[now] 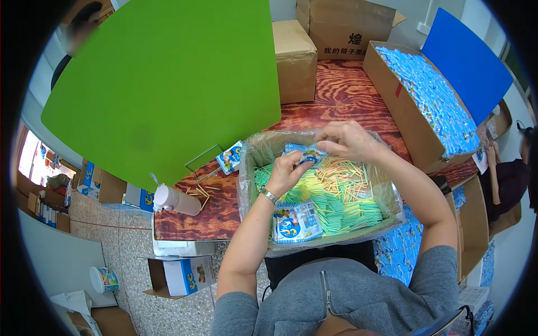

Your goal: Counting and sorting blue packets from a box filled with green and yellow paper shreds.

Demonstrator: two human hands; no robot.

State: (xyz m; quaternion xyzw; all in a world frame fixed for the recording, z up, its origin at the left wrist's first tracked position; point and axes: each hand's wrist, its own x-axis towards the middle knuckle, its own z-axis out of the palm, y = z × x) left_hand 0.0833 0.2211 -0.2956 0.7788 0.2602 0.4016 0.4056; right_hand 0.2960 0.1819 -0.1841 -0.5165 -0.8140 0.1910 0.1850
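My left hand (284, 175) is closed on a small blue-and-white plastic packet (312, 157) above a carton. My right hand (348, 141) is just above the packet's right end, thumb and fingers drawn together; what they pinch, if anything, is too small to make out. Beneath both hands, the carton lined with clear plastic (397, 210) holds many thin sticks (330, 210) in green, yellow and orange. At its near left corner, blue-and-white packets (297, 223) lie on the sticks. One more packet (230, 157) leans by a wire stand (203, 159) left of the carton.
A pink bottle (178, 200) stands at the table's left edge, beside loose sticks (204, 196). A large green panel (168, 73) rises at far left. To the right, a long carton (403, 106) is full of blue packets. Another person's hand (493, 154) is at far right.
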